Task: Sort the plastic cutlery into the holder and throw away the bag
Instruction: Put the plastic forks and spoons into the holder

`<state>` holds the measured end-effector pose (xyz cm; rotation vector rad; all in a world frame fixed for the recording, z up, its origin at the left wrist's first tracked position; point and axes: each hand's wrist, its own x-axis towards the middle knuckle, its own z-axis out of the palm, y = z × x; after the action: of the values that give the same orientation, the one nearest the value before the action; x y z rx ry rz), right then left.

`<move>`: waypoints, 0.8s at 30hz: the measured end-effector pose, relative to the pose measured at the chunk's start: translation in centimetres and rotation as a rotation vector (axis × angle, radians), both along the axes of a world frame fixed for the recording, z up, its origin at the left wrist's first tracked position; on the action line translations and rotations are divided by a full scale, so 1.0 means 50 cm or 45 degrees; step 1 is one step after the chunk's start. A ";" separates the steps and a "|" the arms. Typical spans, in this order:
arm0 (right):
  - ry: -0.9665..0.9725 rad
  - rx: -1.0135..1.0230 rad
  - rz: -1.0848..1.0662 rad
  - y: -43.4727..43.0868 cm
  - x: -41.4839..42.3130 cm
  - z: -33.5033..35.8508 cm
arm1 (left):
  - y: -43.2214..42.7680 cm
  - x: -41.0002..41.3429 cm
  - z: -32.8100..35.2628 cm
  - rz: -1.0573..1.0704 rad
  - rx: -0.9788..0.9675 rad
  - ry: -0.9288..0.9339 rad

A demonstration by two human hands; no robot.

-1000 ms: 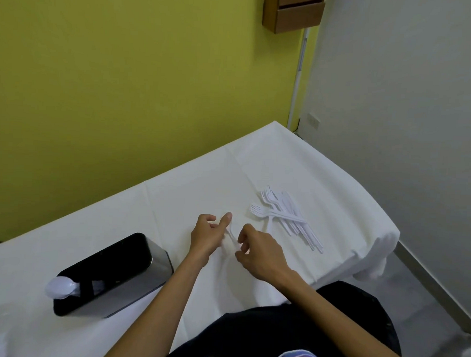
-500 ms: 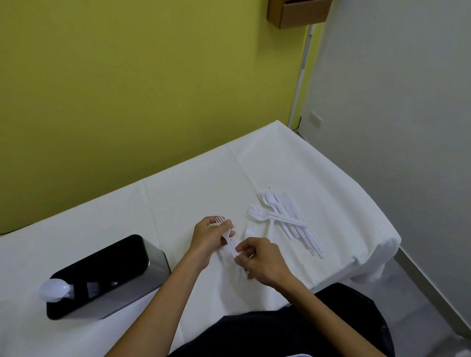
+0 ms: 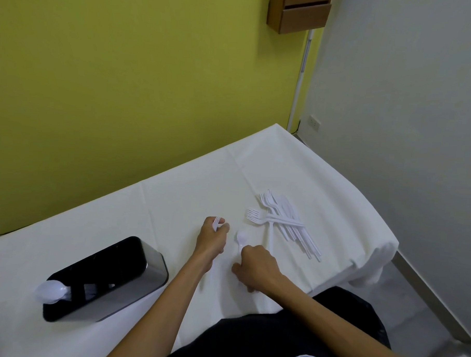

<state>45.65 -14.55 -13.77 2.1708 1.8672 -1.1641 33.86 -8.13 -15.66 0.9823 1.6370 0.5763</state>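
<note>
Fork [image 3: 216,223] pokes from left hand [image 3: 211,240]; spoon [image 3: 241,237] from right hand [image 3: 258,266].

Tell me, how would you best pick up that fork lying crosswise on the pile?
Pinch the crosswise fork at its neck, just behind the tines, coming from above on the left of the pile. That end juts clear of the other cutlery onto the cloth, so fingers would likely meet nothing else.

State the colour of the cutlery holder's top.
Glossy black, over silver metal sides: the boxy cutlery holder shows best in the head view.
</note>
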 end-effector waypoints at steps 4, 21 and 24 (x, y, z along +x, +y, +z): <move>-0.014 -0.011 0.029 -0.009 -0.002 0.007 | -0.014 0.009 -0.007 -0.277 0.028 0.217; -0.312 0.414 -0.341 0.020 0.103 0.026 | 0.000 0.022 0.007 -0.128 0.129 0.384; -0.085 0.111 -0.479 0.017 0.105 0.009 | 0.007 0.025 0.016 0.050 0.026 0.076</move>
<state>50.89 -13.69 -13.32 2.6562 1.5529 -1.0573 35.12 -7.79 -14.87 0.9921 1.7096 0.5961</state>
